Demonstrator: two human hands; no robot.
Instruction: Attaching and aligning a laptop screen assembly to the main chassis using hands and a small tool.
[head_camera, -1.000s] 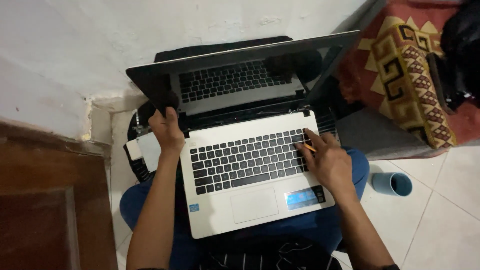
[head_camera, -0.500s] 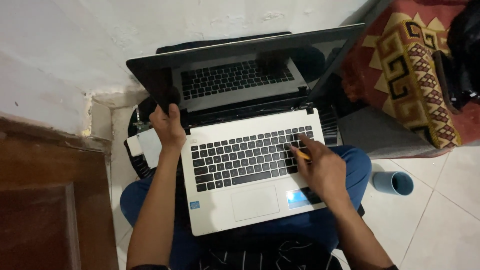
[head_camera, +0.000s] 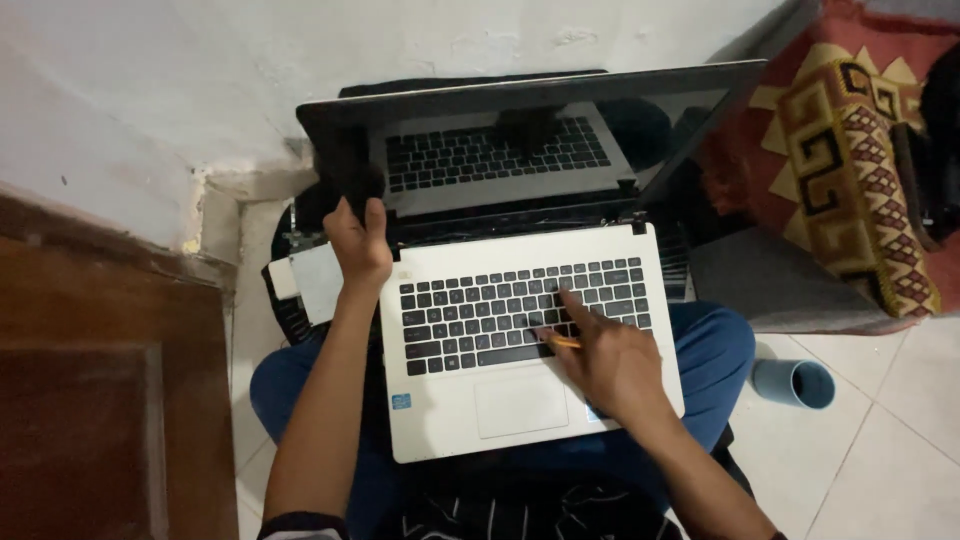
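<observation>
The laptop (head_camera: 520, 330) lies open at frame centre, resting on the seated person's lap, with its white keyboard deck toward the viewer and its dark screen (head_camera: 520, 140) tilted back toward the upper frame.

The right hand (head_camera: 605, 365) sits over the lower-right area of the keyboard. Its forefinger is extended onto the keys, and a thin orange tool (head_camera: 562, 342) is pinched between thumb and fingers, tip toward the key rows. Compared with one second ago, this hand has moved from the deck's right edge leftward to mid-keyboard. Judgement: work has shifted from the edge to the keys themselves.

The left hand (head_camera: 358, 240) is closed over the upper-left corner of the deck, near the hinge, fingers curled around the edge. Its position is unchanged, so it acts as a brace.

Left of the laptop, a white flat object (head_camera: 312, 282) lies on a dark item. A blue cup (head_camera: 795, 383) lies at frame right on the tiled floor (head_camera: 880, 450). A patterned red cloth (head_camera: 850, 150) occupies the upper right; a wooden panel (head_camera: 100, 390) fills the lower left.
</observation>
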